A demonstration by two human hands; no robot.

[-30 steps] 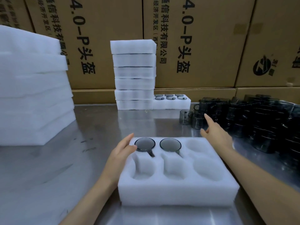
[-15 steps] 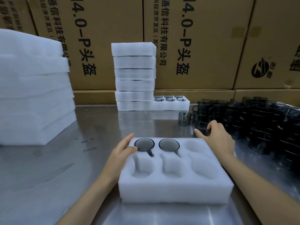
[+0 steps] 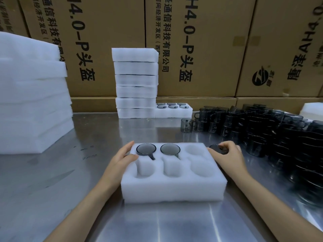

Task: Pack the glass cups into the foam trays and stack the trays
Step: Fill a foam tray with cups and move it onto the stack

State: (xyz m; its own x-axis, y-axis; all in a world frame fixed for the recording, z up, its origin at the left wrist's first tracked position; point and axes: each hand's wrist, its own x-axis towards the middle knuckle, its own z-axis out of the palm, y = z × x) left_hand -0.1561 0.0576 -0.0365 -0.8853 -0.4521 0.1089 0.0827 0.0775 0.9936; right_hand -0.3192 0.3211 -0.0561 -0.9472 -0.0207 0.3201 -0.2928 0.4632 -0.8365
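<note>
A white foam tray (image 3: 173,189) with six pockets lies on the steel table in front of me. Two dark glass cups, one (image 3: 146,148) and the other (image 3: 170,148), sit in its far left and far middle pockets; the other pockets hold nothing. My left hand (image 3: 122,158) rests with relaxed fingers against the tray's far left corner. My right hand (image 3: 227,155) grips a dark glass cup (image 3: 215,147) just off the tray's far right corner. A crowd of loose smoky glass cups (image 3: 262,130) stands to the right.
A tall stack of packed foam trays (image 3: 135,84) stands at the back, with a single filled tray (image 3: 173,111) beside it. Blank foam trays (image 3: 33,102) are piled at the left. One lone cup (image 3: 186,125) stands mid-table. Cardboard boxes (image 3: 192,49) wall off the rear.
My right hand reached out to the cups at the right, closed on one and drew it back to the tray's far right corner. My left hand stayed on the tray.
</note>
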